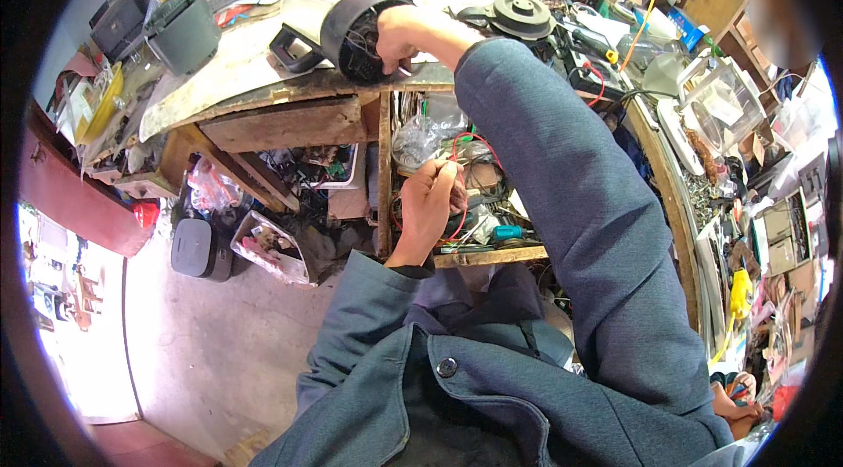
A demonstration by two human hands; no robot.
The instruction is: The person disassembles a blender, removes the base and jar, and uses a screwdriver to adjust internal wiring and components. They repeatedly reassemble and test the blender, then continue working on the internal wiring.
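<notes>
My left hand [429, 199] is closed in a pinch above an open drawer [492, 256], with a thin red wire [479, 137] looping from its fingertips. Up on the bench, my right hand [399, 38] curls at the open end of a round black appliance [338, 28] lying on its side. Wiring shows inside that open end, and a black handle [292, 50] sticks out to its left. A small white bit shows at the right fingertips; what they grip is mostly hidden. In the drawer lie clear plastic bags [420, 144], loose parts and a teal cylinder [507, 232].
A round grey-black base [520, 15] sits on the cluttered bench right of the appliance. Dark grey bins [182, 32] stand at the back left. Below, a black container [200, 249] and an open box [270, 247] rest on the floor. Tools and cables crowd the right side.
</notes>
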